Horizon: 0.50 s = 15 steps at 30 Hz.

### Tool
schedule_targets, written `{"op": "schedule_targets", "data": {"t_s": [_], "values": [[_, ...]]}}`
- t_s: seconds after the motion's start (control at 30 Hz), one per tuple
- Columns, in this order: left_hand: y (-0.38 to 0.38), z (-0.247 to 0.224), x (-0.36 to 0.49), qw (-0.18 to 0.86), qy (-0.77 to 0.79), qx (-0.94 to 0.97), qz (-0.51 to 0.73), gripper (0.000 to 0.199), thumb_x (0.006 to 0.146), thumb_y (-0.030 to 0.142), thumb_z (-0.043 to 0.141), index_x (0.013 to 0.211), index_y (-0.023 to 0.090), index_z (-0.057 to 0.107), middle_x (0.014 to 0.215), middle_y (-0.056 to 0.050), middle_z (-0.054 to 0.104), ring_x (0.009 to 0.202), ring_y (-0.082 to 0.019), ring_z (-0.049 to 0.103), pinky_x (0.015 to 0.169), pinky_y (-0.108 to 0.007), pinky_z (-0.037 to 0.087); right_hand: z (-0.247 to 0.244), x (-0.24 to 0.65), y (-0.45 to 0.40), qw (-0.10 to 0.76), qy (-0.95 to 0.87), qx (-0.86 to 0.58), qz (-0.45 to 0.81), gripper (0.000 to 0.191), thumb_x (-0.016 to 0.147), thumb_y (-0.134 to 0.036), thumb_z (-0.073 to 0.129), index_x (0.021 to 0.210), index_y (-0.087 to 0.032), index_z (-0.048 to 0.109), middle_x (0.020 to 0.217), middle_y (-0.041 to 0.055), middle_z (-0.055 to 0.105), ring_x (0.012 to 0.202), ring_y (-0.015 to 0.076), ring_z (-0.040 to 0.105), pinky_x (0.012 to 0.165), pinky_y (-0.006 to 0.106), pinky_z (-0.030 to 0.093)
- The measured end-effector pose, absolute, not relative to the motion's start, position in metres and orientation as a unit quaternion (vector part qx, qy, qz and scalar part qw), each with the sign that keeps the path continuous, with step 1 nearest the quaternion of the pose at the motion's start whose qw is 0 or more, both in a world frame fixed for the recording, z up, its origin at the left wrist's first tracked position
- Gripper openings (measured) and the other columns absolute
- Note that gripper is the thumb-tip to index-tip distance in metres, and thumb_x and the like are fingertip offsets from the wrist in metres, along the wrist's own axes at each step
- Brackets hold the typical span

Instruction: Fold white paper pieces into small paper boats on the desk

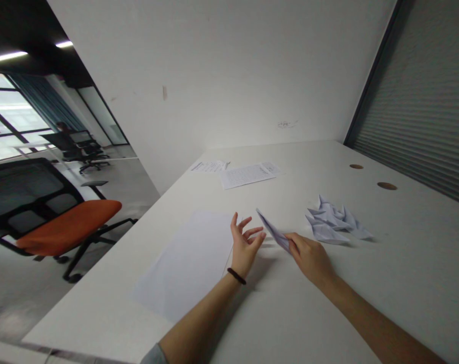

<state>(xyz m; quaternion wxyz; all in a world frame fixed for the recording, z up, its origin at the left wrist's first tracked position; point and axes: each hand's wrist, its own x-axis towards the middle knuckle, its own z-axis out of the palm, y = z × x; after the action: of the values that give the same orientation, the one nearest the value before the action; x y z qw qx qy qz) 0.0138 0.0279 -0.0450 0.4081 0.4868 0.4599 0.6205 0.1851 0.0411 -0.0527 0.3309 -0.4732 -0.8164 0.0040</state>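
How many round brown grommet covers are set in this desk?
2: one grommet cover farther along the desk, the other grommet cover nearer, both near its right edge by the ribbed panel.

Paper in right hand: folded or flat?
Folded. The white paper sheet in the right hand forms a narrow pointed wedge with layered edges, unlike the flat white sheet lying nearby.

Paper sheet [183, 263] left of crumpled paper [337, 222]
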Motion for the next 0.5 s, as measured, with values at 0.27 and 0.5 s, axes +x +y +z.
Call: {"op": "schedule_targets", "data": {"t_s": [0.27, 0.5], "values": [[0.009, -0.044, 0.04, 0.502, 0.382, 0.547, 0.55, 0.079, 0.074, 0.03, 0.062, 0.133, 0.028, 0.009, 0.134, -0.012, 0.027, 0.117, -0.025, 0.038, 0.083, -0.036, 0.045, -0.053, 0.169, 0.028, 0.463, -0.77, -0.407, 0.164, 0.017, 0.081, -0.017, 0.041, 0.092, -0.019, 0.055, 0.087, 0.005, 0.066, 0.072, 0.0141, 0.063, 0.06, 0.023, 0.052], [0.022, -0.051, 0.026, 0.432, 0.409, 0.57, 0.567, 0.076, 0.068, 0.011, 0.051, 0.134, 0.022, 0.015, 0.135, -0.009, 0.029, 0.123, -0.025, 0.029, 0.102, -0.042, 0.025, -0.047, 0.167, 0.024, 0.482, -0.731, -0.421, 0.238, 0.015, 0.078, -0.018, 0.043, 0.09, -0.02, 0.052, 0.085, 0.0042, 0.064, 0.075, 0.0146, 0.062, 0.061, 0.023, 0.053]]}}
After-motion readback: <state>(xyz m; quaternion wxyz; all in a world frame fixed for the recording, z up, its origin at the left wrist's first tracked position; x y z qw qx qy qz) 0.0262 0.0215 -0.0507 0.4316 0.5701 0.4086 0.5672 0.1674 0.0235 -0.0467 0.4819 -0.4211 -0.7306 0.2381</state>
